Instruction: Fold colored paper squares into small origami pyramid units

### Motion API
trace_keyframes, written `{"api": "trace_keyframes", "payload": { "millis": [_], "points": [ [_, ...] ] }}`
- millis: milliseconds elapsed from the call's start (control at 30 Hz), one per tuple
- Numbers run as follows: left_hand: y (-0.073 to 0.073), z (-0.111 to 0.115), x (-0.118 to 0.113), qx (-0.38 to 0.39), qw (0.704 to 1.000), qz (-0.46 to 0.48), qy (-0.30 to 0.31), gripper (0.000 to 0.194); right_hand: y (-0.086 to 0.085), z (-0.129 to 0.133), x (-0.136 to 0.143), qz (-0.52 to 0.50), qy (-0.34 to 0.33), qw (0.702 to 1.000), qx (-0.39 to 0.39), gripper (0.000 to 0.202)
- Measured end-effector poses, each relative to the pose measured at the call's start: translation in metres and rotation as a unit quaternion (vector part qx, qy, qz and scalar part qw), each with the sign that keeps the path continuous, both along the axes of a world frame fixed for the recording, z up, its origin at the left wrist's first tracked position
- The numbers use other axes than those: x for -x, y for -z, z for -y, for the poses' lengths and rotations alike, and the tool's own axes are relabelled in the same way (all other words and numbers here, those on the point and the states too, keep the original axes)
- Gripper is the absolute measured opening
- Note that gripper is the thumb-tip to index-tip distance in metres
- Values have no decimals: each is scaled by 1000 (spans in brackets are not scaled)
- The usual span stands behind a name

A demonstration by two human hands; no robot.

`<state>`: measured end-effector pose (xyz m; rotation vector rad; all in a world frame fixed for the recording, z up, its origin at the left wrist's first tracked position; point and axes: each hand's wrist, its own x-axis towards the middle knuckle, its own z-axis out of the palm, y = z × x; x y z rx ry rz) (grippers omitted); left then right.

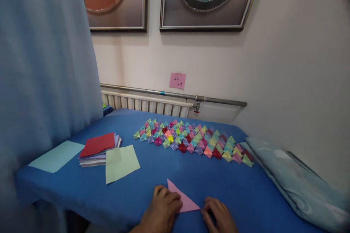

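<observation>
A pink sheet of paper (185, 202), folded into a triangle, lies on the blue-covered table right in front of me. My left hand (164, 206) presses on its left side with curled fingers, hiding that part of the sheet. At the paper's right corner is my right hand (219, 215), its thumb tip at the point of the triangle. Its fingers are bent, with a gap between thumb and forefinger. Beyond both hands, many small folded paper pieces (188, 138) in mixed colours stand in slanting rows.
To the left are a stack of coloured paper topped with red (97, 145), a pale green sheet (122, 164) and light blue paper (57, 156). Folded pale blue fabric (298, 182) lies at the right edge. A curtain (46, 54) hangs left; a radiator (147, 104) runs behind the table.
</observation>
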<state>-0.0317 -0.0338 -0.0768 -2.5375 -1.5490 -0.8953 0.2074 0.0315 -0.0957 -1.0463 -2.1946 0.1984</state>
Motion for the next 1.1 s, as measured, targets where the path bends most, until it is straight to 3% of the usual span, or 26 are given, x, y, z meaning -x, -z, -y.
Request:
{"api": "trace_keyframes", "payload": {
  "millis": [500, 800, 1100],
  "points": [
    [2, 1, 3, -20, 1000, -3, 4, 22, -9, 7, 12, -24, 14, 1000, -8, 16],
    [35, -6, -2, -58, 997, 34, -25, 28, -7, 9, 12, 0, 26, 1000, -7, 17],
    [36, -13, 4, -88, 996, -28, -11, 24, -6, 5, 12, -10, 12, 998, -60, 18]
  ]
}}
